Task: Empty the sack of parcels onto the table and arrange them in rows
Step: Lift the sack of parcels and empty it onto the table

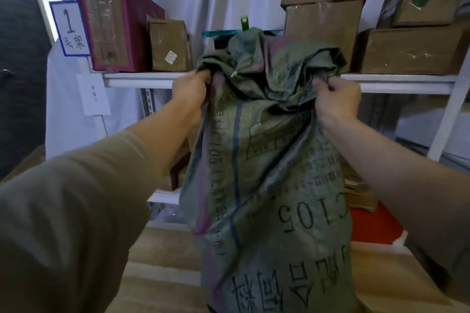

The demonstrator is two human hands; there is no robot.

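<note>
Left hand [191, 89] and right hand [337, 98] apart, each gripping bunched top of sack [267, 173]. Sack hanging upright between hands, print upside down, over wooden table [157, 269]. Shelf [142, 80] just behind hands.

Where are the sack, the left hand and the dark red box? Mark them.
sack [274, 185], head view, printed front.
left hand [189, 91], head view, back of hand.
dark red box [112, 25], head view, front face.

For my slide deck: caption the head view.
Both hands, left hand and right hand, grip the printed green sack before shelves.
</note>
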